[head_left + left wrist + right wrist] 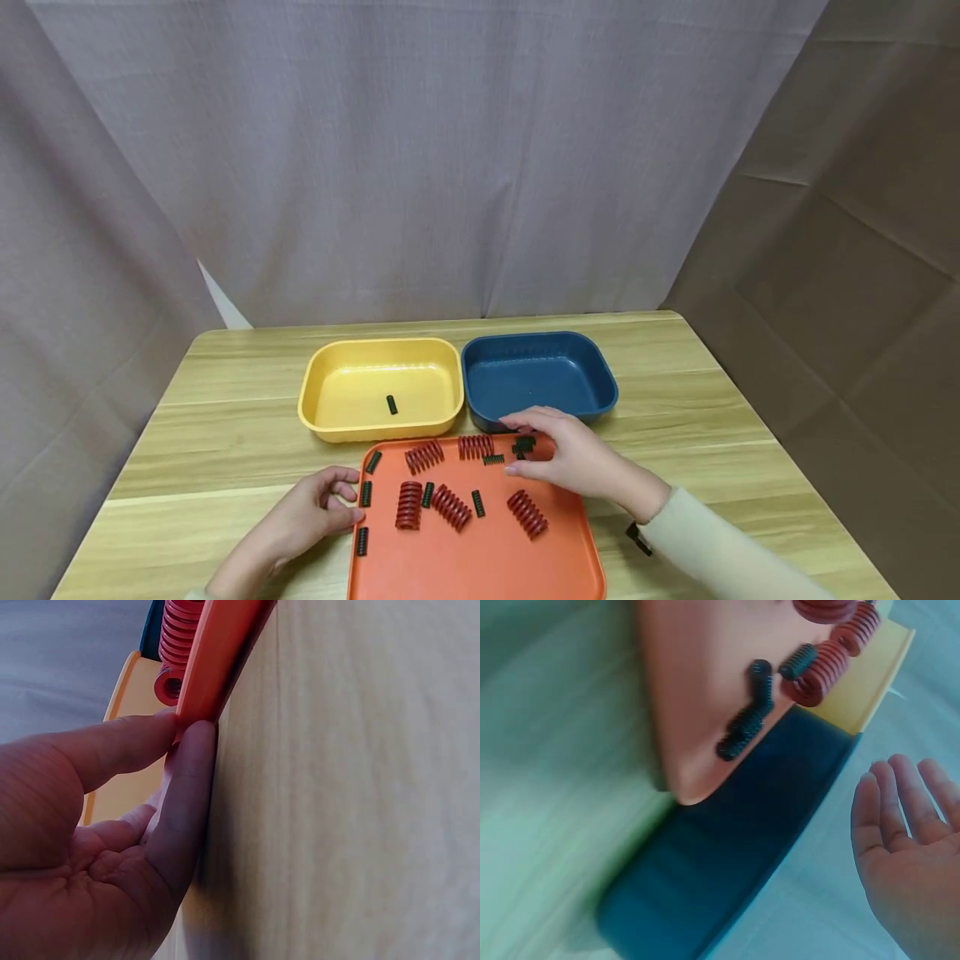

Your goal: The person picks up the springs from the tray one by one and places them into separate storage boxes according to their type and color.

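Note:
An orange tray (480,567) carries several thick red springs (408,505) and several small dark green springs (478,503). My left hand (318,512) pinches the tray's left edge; in the left wrist view the thumb (127,746) meets the rim and a finger lies along its outer side. Over the tray's far right corner is my right hand (566,450), thumb and fingers spread apart, with nothing between them. Close by its fingertips lie small dark green springs (523,446). The right wrist view shows that palm (922,877) bare and the fingers extended.
Behind the tray stand a yellow bin (337,429) with one small dark spring (392,404) inside, and a blue bin (540,383) beside it. A small black object (638,538) lies on the wooden table (712,467) near the right sleeve. Grey curtains hang behind.

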`<state>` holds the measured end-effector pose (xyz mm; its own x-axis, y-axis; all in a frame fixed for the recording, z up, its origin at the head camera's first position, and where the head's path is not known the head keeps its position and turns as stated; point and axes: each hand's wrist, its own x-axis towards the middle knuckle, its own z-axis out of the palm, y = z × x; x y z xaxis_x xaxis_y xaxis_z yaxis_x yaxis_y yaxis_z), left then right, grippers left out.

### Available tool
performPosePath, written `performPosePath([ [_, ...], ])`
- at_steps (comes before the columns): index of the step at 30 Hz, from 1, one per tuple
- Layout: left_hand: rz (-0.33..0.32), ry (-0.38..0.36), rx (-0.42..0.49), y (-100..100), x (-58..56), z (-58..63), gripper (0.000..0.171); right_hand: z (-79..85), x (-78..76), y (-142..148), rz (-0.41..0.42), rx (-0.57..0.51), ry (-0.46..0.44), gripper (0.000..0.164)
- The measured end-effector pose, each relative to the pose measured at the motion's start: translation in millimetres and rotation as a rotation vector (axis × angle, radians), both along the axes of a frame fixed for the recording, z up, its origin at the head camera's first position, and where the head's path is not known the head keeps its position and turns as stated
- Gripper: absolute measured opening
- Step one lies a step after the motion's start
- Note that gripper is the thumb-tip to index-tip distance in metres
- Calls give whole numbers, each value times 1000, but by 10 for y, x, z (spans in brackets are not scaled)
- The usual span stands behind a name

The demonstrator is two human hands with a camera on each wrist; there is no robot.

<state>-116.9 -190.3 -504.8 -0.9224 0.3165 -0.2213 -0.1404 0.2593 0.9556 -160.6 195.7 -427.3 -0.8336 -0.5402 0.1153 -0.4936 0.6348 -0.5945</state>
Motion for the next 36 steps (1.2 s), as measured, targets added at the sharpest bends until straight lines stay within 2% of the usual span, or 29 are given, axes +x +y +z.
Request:
performPosePath([
  [7,2,-22,8,15,-1,27,56,-91,125,152,14,44,-82,59],
  [14,-5,-44,34,18,-12,25,54,-191,216,196,50,131,-159,70],
  [20,-13,-33,28,6,0,35,53,-267,243,189,95,193,-161,75],
  [29,-14,-31,32,-4,-3,13,54,-361,264,208,131,208,-142,73],
  [36,-20,-44,31,-1,-8,17,53,-404,266,193,188,198,-132,61],
])
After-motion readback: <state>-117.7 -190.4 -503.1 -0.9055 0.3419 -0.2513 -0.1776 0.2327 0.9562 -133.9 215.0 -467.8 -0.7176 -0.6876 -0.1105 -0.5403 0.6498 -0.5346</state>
